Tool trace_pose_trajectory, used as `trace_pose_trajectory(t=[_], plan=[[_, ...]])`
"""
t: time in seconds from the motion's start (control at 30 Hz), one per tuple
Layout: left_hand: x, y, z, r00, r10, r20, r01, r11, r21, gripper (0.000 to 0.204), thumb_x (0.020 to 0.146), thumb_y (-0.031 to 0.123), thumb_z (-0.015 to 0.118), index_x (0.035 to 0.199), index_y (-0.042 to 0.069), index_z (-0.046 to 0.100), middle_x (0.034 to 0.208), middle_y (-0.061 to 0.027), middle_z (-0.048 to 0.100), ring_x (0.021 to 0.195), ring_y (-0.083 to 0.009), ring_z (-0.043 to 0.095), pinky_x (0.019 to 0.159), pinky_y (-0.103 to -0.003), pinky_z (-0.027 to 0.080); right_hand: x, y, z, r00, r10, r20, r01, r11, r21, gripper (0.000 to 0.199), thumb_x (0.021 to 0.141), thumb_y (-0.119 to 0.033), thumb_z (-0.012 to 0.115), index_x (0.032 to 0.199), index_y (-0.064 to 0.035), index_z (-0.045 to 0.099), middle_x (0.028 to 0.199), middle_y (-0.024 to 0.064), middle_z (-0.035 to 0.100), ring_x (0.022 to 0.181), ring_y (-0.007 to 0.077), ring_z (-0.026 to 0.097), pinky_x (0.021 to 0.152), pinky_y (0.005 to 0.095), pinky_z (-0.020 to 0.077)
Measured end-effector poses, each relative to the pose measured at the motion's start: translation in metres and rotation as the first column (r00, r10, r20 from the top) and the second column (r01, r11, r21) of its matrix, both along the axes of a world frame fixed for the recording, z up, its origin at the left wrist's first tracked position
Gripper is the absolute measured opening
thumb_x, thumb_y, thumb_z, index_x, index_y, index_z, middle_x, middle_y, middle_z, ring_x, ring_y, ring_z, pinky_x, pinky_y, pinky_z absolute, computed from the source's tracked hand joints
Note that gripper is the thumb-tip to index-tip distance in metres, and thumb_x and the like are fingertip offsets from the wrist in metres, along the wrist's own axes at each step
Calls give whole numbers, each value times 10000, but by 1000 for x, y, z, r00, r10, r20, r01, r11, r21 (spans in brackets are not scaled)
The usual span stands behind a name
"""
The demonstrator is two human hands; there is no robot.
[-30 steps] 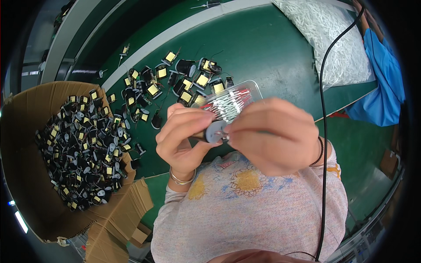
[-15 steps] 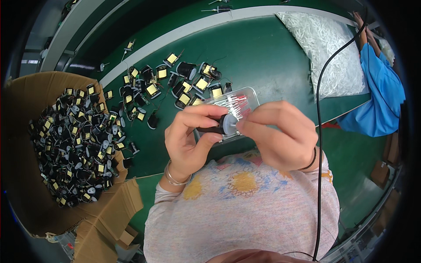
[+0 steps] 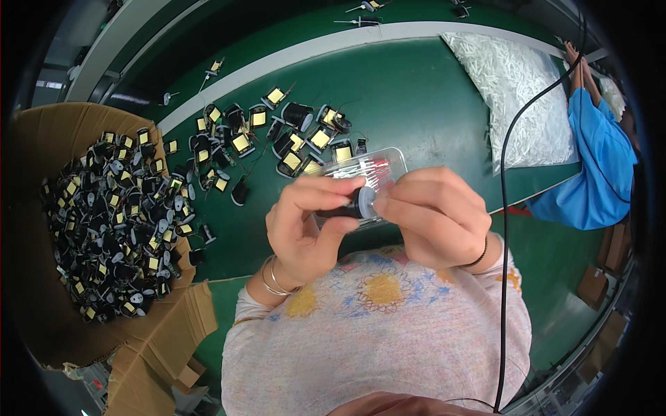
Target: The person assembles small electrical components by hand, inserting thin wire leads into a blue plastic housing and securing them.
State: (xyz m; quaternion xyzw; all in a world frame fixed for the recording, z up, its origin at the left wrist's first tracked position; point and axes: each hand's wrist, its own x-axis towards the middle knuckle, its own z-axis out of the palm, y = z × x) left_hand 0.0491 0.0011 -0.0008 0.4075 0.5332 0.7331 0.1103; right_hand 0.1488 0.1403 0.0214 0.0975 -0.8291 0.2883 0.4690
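Observation:
Over the near edge of the table, my left hand (image 3: 298,229) is closed around a black cylindrical part with a grey round end cap (image 3: 366,202). Its thumb and fingers grip the black body from either side, with the cap facing right. The fingers of my right hand (image 3: 440,222) are pinched together against that cap. Whatever lies between those fingertips is mostly hidden. Just behind both hands stands a clear plastic tray (image 3: 400,161), holding white pins (image 3: 357,170) and red pins (image 3: 379,166). My hands cover its near side.
Several similar black parts with yellow pads (image 3: 320,139) lie scattered beyond the tray. On the left, a cardboard box (image 3: 35,132) is heaped with more. A clear bag of white pieces (image 3: 513,90) rests at the back right, near a person in blue (image 3: 590,166). A black cable (image 3: 505,277) hangs at right.
My right fingertips have come closer to the grey cap, and the pale bit seen between them before is now mostly covered. The whole view has shifted slightly.

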Motion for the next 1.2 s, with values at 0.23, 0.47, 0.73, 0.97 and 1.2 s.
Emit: trace_pose_trajectory(t=[0.23, 0.47, 0.73, 0.97, 1.2], plan=[[-14, 7, 1, 930, 76, -361, -106, 992, -64, 263, 722, 23, 728, 882, -41, 529, 954, -216, 639, 827, -240, 660, 687, -287, 525, -13, 14, 11, 991, 58, 122, -40, 988, -151, 227, 557, 77, 622, 768, 0, 654, 724, 84, 620, 634, 215, 599, 562, 284, 487], [-37, 22, -24, 973, -44, 226, 61, 996, -68, 169, 815, -8, 632, 931, -42, 515, 1032, -186, 605, 979, -190, 596, 843, -277, 476, -45, 22, -29, 983, 13, 181, 41, 955, -292, 172, 685, 15, 681, 855, -10, 668, 779, 96, 655, 684, 235, 612, 634, 303, 492], [-66, 46, -31, 922, -67, 380, 111, 989, -94, 119, 841, -9, 596, 938, -40, 535, 1076, -189, 603, 935, -148, 595, 830, -270, 489, -56, 45, -43, 981, 26, 194, 69, 882, -467, 301, 852, -200, 571, 1085, -18, 631, 999, 125, 654, 870, 241, 596, 775, 325, 481], [-141, 102, -70, 989, 60, 132, -25, 967, -254, 137, 783, 45, 674, 885, -14, 604, 1052, -150, 631, 866, -154, 618, 782, -252, 492, -50, 57, -60, 949, -125, 289, 264, 818, -511, 606, 827, -239, 618, 1356, -62, 383, 1280, 151, 500, 1081, 267, 528, 878, 363, 458], [-221, 140, -109, 516, 227, -826, -784, 513, -350, 276, 755, 196, 681, 1018, 120, 646, 1203, -92, 555, 1113, -321, 481, 922, -384, 407, -11, 35, -74, 878, -21, 479, 321, 768, -554, 522, 784, -129, 656, 1274, -60, 492, 1181, 136, 560, 993, 243, 563, 822, 342, 485]])
